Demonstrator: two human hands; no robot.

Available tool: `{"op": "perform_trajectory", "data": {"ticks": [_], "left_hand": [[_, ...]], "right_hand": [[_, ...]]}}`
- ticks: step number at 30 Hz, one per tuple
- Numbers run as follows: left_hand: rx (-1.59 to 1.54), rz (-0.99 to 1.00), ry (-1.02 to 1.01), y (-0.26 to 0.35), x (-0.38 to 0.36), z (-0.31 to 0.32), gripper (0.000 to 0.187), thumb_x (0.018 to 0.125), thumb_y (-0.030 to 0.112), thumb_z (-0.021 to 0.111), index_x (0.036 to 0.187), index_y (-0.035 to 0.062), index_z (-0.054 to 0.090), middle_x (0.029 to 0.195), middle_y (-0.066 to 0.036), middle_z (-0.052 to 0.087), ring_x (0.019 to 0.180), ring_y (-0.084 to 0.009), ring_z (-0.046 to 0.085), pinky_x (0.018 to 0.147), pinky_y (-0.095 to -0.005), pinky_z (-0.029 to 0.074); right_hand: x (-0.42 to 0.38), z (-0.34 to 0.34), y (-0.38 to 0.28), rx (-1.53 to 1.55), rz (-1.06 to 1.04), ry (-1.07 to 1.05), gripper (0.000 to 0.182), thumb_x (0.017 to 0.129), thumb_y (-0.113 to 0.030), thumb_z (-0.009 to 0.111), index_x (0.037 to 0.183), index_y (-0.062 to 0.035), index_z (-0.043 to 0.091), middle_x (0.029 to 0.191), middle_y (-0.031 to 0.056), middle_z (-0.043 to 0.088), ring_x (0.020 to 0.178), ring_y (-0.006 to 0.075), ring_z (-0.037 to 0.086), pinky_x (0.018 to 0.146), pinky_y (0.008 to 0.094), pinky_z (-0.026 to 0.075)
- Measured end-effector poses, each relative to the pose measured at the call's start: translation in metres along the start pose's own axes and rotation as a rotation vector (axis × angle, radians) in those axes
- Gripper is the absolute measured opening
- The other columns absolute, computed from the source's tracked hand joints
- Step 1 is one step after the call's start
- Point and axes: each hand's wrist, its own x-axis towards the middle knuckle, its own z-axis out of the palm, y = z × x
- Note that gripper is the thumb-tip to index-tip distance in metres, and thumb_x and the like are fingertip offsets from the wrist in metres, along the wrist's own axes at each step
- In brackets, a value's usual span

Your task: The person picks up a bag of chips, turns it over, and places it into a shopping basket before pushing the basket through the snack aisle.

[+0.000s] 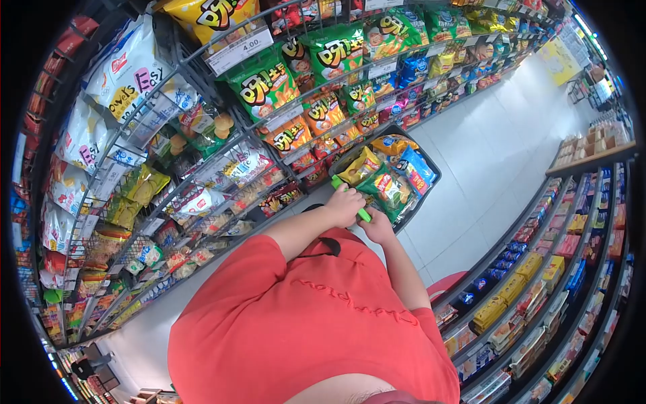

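Below me, a dark shopping basket [433, 182] with a green handle [364, 215] holds several snack bags. Among them are a yellow bag [361, 167], a green chip bag [385, 188] and a blue bag [417, 171]. My left hand [345, 206] is closed around the handle, with its fingers wrapped over the green bar. Close beside it, my right hand [377, 226] grips the near end of the same handle; its fingers are partly hidden.
Wire shelves of snack bags curve along the left and ahead, with green chip bags [263, 82] nearest the basket. A price tag [240, 50] reads 4.00. Shelves of boxed goods [518, 286] line the right. Pale tiled floor [471, 161] runs between.
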Motion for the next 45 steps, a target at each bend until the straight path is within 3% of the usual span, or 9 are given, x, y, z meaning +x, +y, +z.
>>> {"op": "perform_trajectory", "data": {"ticks": [10,13,19,22,28,31,40,42,45], "left_hand": [[0.054,-0.022,0.005,-0.003,-0.003,-0.005,0.026,0.067,0.021,0.072,0.09,0.0115,0.066,0.093,-0.005,0.065,0.101,-0.025,0.061,0.098,-0.0491,0.039],[0.057,-0.082,-0.106,-0.004,0.003,-0.01,0.022,0.067,0.022,0.073,0.087,0.0133,0.069,0.09,-0.004,0.068,0.099,-0.0243,0.063,0.095,-0.0459,0.041],[0.154,-0.123,-0.304,-0.005,-0.002,-0.026,0.016,0.071,0.023,0.07,0.084,0.0141,0.073,0.09,-0.006,0.071,0.099,-0.0249,0.066,0.09,-0.0412,0.043],[0.185,-0.154,-0.448,-0.005,-0.008,-0.031,0.021,0.077,0.026,0.068,0.093,0.0145,0.073,0.098,-0.007,0.072,0.105,-0.0249,0.065,0.096,-0.0433,0.041],[0.205,-0.159,-0.478,-0.015,-0.023,-0.032,0.019,0.077,0.021,0.066,0.093,0.0136,0.073,0.097,-0.009,0.071,0.104,-0.0255,0.066,0.095,-0.0424,0.042],[0.195,-0.15,-0.412,-0.015,-0.03,-0.032,0.015,0.074,0.022,0.066,0.085,0.0122,0.072,0.092,-0.008,0.071,0.099,-0.0268,0.065,0.093,-0.0422,0.042],[0.198,-0.195,-0.451,-0.01,-0.048,-0.031,0.018,0.073,0.02,0.068,0.088,0.0125,0.073,0.095,-0.008,0.071,0.102,-0.0257,0.065,0.095,-0.0408,0.042],[0.184,-0.208,-0.508,-0.008,-0.056,-0.032,0.023,0.074,0.023,0.069,0.093,0.0123,0.074,0.1,-0.009,0.072,0.105,-0.0252,0.066,0.096,-0.0407,0.042],[0.19,-0.214,-0.526,-0.012,-0.068,-0.036,0.023,0.074,0.023,0.069,0.094,0.0126,0.074,0.1,-0.009,0.072,0.104,-0.026,0.066,0.096,-0.0415,0.042]], "right_hand": [[-0.003,0.013,-0.012,0.037,0.018,0.045,0.03,0.077,-0.024,0.071,0.101,-0.0079,0.067,0.089,0.0222,0.069,0.088,0.041,0.067,0.077,0.0467,0.053],[-0.003,0.015,-0.021,0.005,0.04,0.025,0.03,0.078,-0.022,0.071,0.104,-0.0064,0.067,0.09,0.0216,0.069,0.087,0.0387,0.068,0.078,0.0439,0.053],[-0.006,0.029,-0.03,0.001,0.02,0.032,0.028,0.078,-0.023,0.07,0.1,-0.0057,0.065,0.09,0.0241,0.068,0.089,0.043,0.066,0.076,0.0477,0.052],[-0.009,0.04,-0.034,0.019,0.021,0.037,0.029,0.078,-0.024,0.07,0.101,-0.0058,0.065,0.091,0.0244,0.068,0.09,0.0429,0.066,0.077,0.0483,0.053],[-0.011,0.054,-0.045,0.072,-0.033,0.053,0.029,0.079,-0.023,0.069,0.1,-0.0041,0.065,0.088,0.0253,0.068,0.088,0.0437,0.066,0.076,0.05,0.053],[-0.013,0.064,-0.046,0.072,-0.028,0.038,0.028,0.079,-0.022,0.069,0.099,-0.0031,0.065,0.086,0.0259,0.067,0.085,0.0443,0.066,0.075,0.0515,0.052],[-0.027,0.085,-0.047,0.041,-0.076,0.091,0.026,0.078,-0.021,0.069,0.098,-0.0042,0.066,0.082,0.0253,0.067,0.081,0.0448,0.066,0.072,0.0523,0.052],[-0.032,0.091,-0.049,0.045,-0.129,0.141,0.021,0.078,-0.022,0.069,0.089,-0.0046,0.063,0.074,0.0215,0.066,0.076,0.0425,0.066,0.069,0.0522,0.052],[-0.035,0.1,-0.055,0.066,-0.125,0.116,0.021,0.079,-0.023,0.069,0.087,-0.0046,0.063,0.076,0.0225,0.066,0.077,0.0431,0.066,0.07,0.0531,0.052]]}}
